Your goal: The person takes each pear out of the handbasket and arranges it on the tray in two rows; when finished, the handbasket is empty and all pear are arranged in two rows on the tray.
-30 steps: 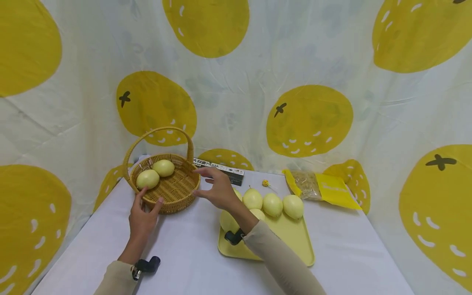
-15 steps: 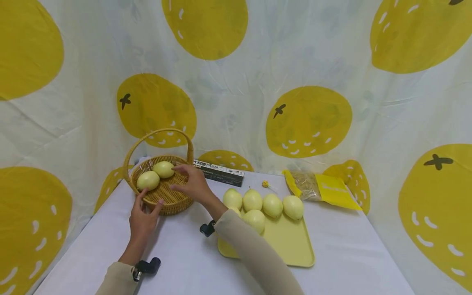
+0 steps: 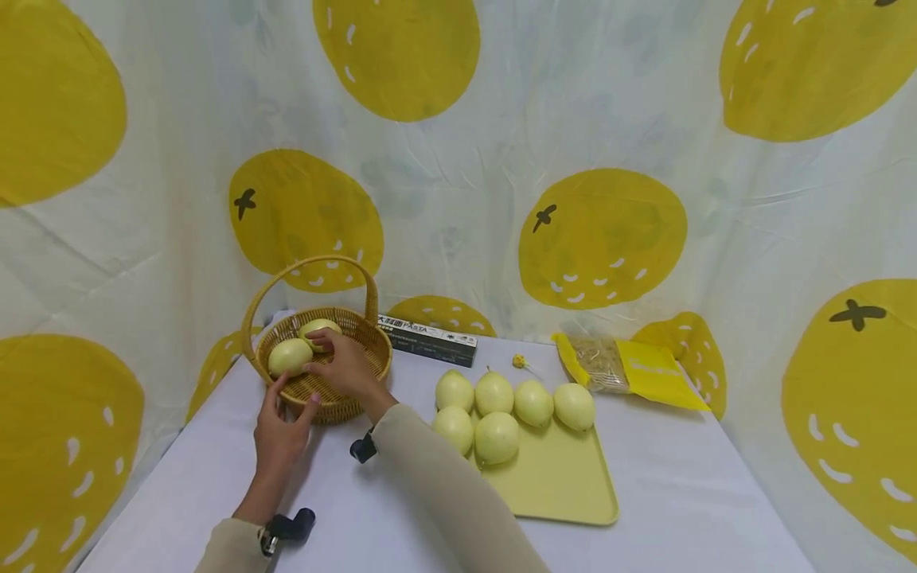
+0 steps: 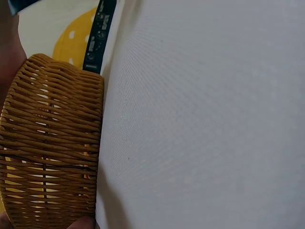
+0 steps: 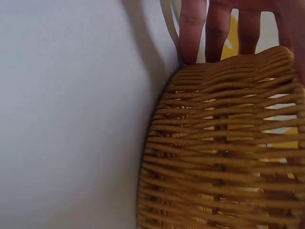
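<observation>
In the head view, a round wicker basket (image 3: 383, 362) with a tall handle stands at the table's back left. A front pear (image 3: 290, 357) and a back pear (image 3: 312, 327) lie together on its left side. My left hand (image 3: 279, 434) rests against the basket's near outer side, thumb and fingers spread. My right hand (image 3: 347, 364) reaches over the basket, thumb by the front pear and fingers partly covering the back pear. Both wrist views show mostly wicker wall (image 4: 52, 143); several fingers (image 5: 193, 28) lie beside it in the right wrist view.
A yellow tray (image 3: 552, 485) bears several pears (image 3: 497, 438), right of the basket. Behind stand a black pasta box (image 3: 430, 342), a small yellow-headed lollipop-like item (image 3: 519, 361) and a yellow noodle bag (image 3: 630, 370). A fruit-print curtain (image 3: 458, 207) hangs at the back.
My right hand has moved left from the basket's right edge, over its interior, to the two pears. The left hand has stayed at the near side.
</observation>
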Available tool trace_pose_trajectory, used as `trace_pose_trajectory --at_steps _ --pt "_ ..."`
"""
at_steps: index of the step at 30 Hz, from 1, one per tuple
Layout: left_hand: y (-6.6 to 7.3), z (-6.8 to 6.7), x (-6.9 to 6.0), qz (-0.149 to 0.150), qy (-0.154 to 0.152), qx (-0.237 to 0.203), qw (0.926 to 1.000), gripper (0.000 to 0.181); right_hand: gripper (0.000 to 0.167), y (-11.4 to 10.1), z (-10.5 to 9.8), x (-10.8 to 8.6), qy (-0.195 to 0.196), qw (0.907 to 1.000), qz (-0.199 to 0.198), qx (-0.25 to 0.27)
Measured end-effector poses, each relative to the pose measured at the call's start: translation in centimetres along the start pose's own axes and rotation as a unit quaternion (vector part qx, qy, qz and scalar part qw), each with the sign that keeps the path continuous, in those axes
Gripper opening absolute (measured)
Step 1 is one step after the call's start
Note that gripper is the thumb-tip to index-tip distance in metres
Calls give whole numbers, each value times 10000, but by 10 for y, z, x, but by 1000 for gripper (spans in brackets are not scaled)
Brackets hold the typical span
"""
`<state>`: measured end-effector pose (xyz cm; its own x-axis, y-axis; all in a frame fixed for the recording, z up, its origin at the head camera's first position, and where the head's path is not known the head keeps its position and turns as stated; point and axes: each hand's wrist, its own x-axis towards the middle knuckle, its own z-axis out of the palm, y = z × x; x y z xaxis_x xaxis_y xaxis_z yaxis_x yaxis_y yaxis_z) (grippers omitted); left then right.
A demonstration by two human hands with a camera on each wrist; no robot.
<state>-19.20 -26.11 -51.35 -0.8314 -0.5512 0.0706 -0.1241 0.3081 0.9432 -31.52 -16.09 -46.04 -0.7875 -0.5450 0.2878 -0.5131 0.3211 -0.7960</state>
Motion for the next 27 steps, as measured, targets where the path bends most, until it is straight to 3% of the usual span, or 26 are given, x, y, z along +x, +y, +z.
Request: trace_pose_trajectory --at_steps 8,16,20,23,27 --pt "-4 1 2 55 77 -29 10000 83 53 -3 12 11 -165 9998 -127 -14" --pt "-6 2 2 95 76 -84 9999 82 63 -3 19 19 -616 9935 -311 -909" --pt "-6 1 1 94 42 -109 9999 82 67 -2 20 20 -854 9917 -190 -938" --pt "-7 2 0 103 42 -110 9999 82 62 -1 20 20 -633 9941 -99 -878" --pt "-5 2 0 118 52 -94 9999 83 55 4 18 22 74 9970 74 -769"
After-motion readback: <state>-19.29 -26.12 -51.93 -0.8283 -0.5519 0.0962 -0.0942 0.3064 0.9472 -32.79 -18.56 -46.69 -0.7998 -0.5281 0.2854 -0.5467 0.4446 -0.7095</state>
